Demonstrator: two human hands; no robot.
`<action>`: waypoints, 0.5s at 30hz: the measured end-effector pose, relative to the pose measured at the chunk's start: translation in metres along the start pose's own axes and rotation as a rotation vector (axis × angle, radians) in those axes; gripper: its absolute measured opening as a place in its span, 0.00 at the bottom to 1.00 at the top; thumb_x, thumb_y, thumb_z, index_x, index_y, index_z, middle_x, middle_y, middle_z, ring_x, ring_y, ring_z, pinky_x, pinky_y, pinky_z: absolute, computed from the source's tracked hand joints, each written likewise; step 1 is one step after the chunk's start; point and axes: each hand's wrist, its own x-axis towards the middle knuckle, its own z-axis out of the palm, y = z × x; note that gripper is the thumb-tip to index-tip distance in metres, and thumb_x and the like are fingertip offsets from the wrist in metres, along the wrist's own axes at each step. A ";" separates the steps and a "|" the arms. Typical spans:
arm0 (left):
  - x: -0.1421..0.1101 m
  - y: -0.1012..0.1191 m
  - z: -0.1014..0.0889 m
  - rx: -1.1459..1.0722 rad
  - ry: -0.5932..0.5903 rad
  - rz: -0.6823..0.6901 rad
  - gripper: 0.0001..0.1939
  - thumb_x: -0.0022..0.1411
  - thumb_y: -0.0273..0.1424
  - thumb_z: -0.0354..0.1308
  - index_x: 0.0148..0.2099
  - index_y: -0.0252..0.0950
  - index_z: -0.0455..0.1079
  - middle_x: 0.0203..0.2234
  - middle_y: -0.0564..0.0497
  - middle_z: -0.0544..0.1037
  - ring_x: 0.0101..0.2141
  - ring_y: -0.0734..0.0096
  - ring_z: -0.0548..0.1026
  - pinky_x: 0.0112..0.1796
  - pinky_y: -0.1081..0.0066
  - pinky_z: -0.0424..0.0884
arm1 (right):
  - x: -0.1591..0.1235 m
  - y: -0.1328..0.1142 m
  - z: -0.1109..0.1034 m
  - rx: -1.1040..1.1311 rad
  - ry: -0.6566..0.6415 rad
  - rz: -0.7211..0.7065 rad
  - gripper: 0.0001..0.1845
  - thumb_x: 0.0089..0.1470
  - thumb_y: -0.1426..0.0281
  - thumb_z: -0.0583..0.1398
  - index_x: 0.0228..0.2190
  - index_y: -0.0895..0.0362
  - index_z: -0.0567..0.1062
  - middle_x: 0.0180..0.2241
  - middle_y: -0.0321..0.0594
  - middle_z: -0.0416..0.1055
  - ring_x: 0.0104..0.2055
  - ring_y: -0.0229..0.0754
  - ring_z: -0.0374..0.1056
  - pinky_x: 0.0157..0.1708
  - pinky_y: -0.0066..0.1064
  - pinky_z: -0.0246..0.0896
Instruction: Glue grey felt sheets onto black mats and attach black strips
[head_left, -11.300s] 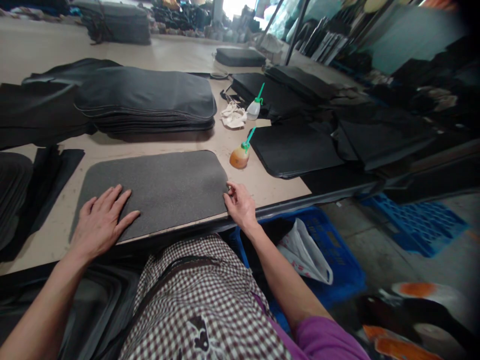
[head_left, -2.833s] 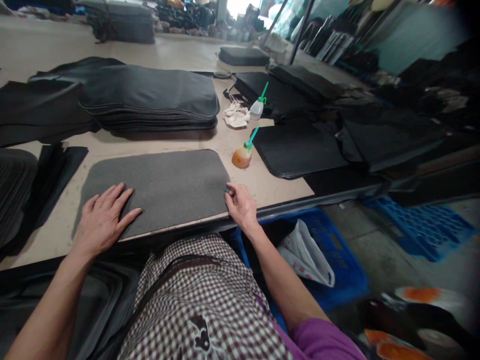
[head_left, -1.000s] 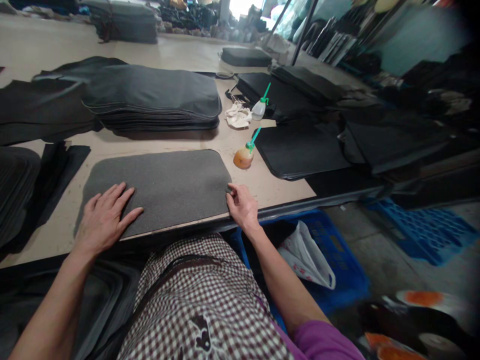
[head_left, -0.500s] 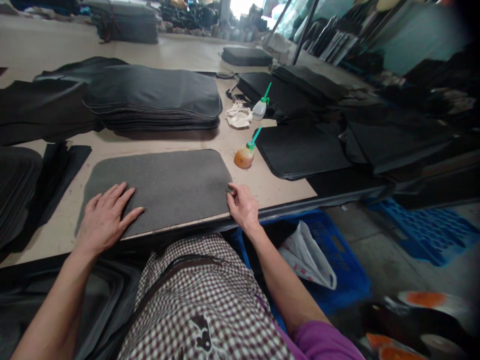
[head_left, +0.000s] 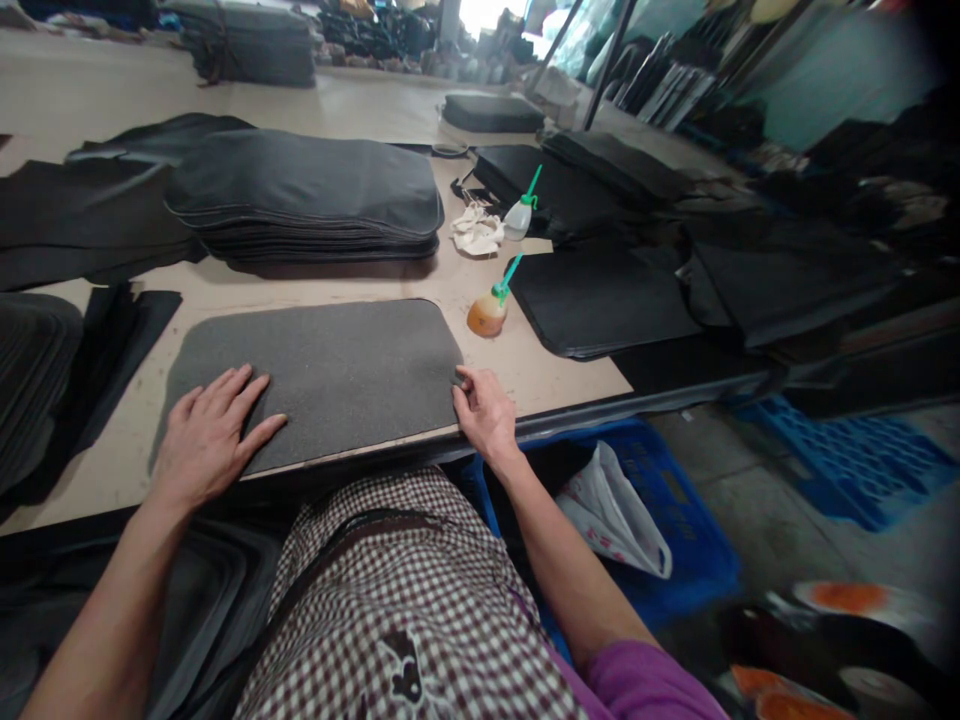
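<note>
A dark grey sheet with rounded corners [head_left: 337, 370] lies flat along the table's near edge. On its left part rests my left hand [head_left: 214, 425], palm down with fingers stretched apart. My right hand [head_left: 486, 408] is at the sheet's right edge, its thumb and fingers pinched on that edge near the corner. Just beyond stands a squat bottle of amber liquid [head_left: 487, 314] with a green spout. Farther back are a second, whitish bottle [head_left: 517, 218] with a green spout and a crumpled cream cloth [head_left: 478, 232].
A thick stack of black rounded sheets [head_left: 307, 195] sits behind the grey one. More dark pieces [head_left: 34, 375] lie at the left, and black panels [head_left: 600, 300] at the right. Below the table's edge, a blue crate [head_left: 694, 550] holds a white plastic bag [head_left: 619, 510].
</note>
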 end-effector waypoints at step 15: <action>0.000 0.000 -0.001 0.077 0.008 0.046 0.41 0.73 0.58 0.36 0.74 0.35 0.57 0.74 0.39 0.55 0.72 0.49 0.54 0.69 0.48 0.50 | -0.002 0.004 0.002 0.000 -0.008 -0.024 0.17 0.67 0.70 0.58 0.56 0.57 0.73 0.39 0.41 0.73 0.40 0.43 0.72 0.40 0.33 0.69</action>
